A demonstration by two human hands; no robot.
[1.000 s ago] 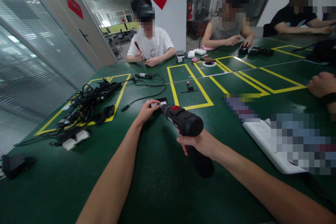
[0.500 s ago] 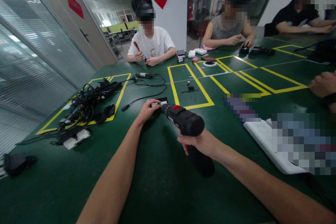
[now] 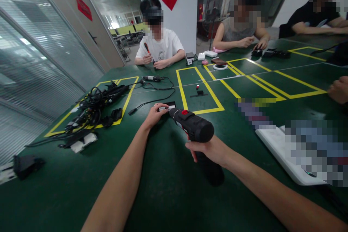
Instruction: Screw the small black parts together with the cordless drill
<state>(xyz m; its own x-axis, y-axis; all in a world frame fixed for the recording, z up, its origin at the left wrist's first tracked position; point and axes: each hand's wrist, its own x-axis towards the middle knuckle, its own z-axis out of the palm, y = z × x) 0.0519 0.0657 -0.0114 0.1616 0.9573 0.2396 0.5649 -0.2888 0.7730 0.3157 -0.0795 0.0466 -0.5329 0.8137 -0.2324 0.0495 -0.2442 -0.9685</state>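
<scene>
A black cordless drill [image 3: 194,125] with a red switch on top is gripped by my right hand [image 3: 208,148], its chuck pointing forward and left. The drill's tip meets a small black and silver-white part [image 3: 170,106] lying on the green table [image 3: 163,188]. My left hand [image 3: 154,114] is closed on that part from the left, with fingertips close to the chuck. What lies under the left fingers is hidden, and the part is too small to name.
A heap of black cables [image 3: 95,105] lies to the left, and a loose cable [image 3: 152,98] runs beyond my left hand. A white device [image 3: 288,156] stands at the right. Across the table a person in a white shirt [image 3: 160,49] holds a red-handled screwdriver [image 3: 146,47]; others sit farther right.
The whole view has shifted slightly, so everything appears a little farther right. Both hands keep their hold, and the drill stays against the small part.
</scene>
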